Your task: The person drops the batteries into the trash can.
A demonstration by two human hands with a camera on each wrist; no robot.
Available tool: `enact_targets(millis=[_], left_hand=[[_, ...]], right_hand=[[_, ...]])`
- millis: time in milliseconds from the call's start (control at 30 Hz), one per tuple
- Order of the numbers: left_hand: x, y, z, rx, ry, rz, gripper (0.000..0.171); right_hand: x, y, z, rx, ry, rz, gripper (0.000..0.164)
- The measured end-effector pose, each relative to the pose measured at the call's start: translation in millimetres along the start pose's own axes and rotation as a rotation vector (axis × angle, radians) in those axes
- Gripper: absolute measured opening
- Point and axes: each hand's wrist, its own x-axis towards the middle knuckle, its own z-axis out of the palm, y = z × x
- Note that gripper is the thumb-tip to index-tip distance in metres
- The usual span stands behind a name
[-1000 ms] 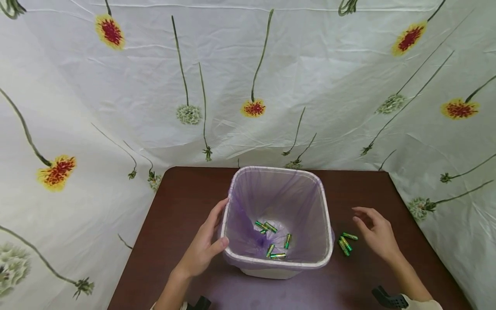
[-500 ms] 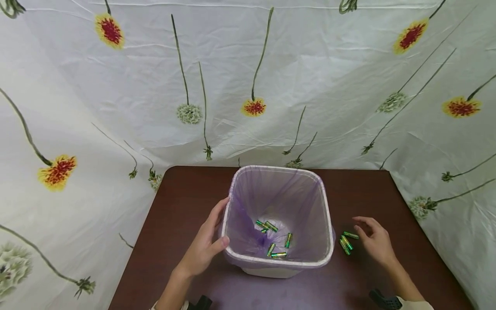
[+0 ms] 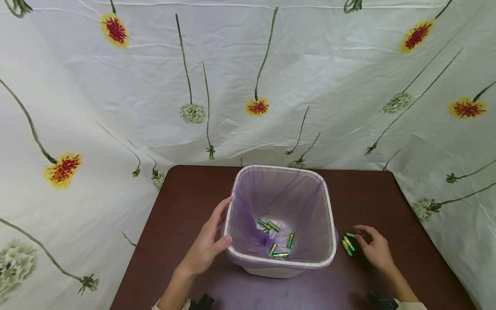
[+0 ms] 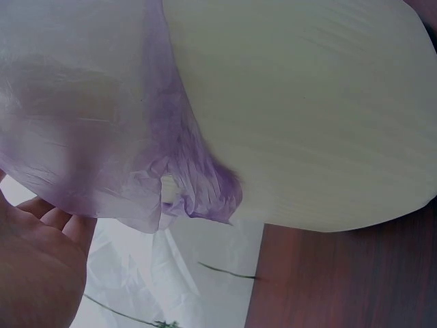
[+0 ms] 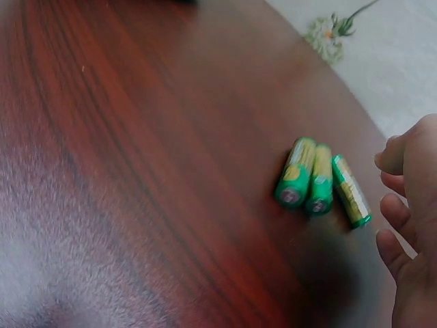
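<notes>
A pale trash bin [image 3: 275, 272] lined with a translucent purple bag [image 3: 306, 206] stands mid-table. My left hand [image 3: 203, 245] holds its left side, thumb at the rim and fingers along the outer wall; in the left wrist view the bag hides part of those fingers. Several green-and-gold batteries [image 3: 290, 240] lie scattered on the bin's bottom. Right of the bin, three more batteries [image 5: 321, 179] lie on the table, two side by side and one slightly apart. Beside that single battery [image 5: 351, 191] is my right hand [image 3: 373, 249], fingers loosely bent, nothing held.
The dark brown wooden table [image 3: 193, 185] has rounded far corners. A white cloth with printed flowers [image 3: 155, 86] hangs behind it and along both sides. Black wrist devices [image 3: 201, 302] are strapped at both sleeves.
My right hand has come down and slightly left, closer to the three batteries on the table. The left hand stays at the bin, and the batteries lie as before.
</notes>
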Motion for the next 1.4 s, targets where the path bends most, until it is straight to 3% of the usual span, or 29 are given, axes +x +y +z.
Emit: enact_targets(millis=[300,733,1200,1400], left_hand=[[0.2,0.3,0.4,0.006,0.007,0.002,0.077],[1.8,0.1,0.9,0.011,0.007,0.013,0.076],[1.6,-2.6,1.4,-0.003,0.006,0.003,0.076],[1.9,-2.8,1.3,-0.008,0.001,0.003,0.076]], right_hand=[[-3.8,13.4,9.6,-0.035,-0.036,0.083,0.023],[-1.3,20.8,10.2,-0.116,-0.031,0.019,0.020],[0.6,21.0,-0.9,-0.076,-0.074,0.058,0.018],[5.0,15.1,-7.2,-0.070,-0.049,0.002,0.019]])
